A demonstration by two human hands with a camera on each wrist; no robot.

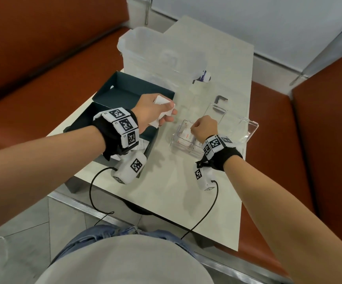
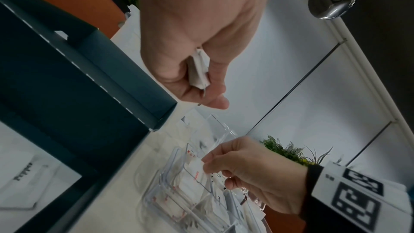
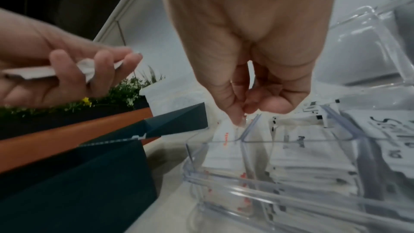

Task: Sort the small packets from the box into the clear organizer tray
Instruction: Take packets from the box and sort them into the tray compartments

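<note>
The right hand (image 1: 202,128) pinches one packet (image 3: 226,137) upright, directly over the tray (image 1: 250,128)'s near-left compartment. The left hand (image 1: 153,111), just beside it over the box (image 1: 125,85), grips spare packets (image 1: 163,106).

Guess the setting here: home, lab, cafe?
Likely a cafe or canteen booth: orange-brown bench seats flank a narrow pale table, with planter greenery behind the bench.

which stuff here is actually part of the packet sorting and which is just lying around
In the job:
left hand, holding a stack of white packets
right hand, pinching one packet at the clear organizer tray
dark box

Lying about:
translucent plastic bin
small grey bracket
purple and white item
</note>
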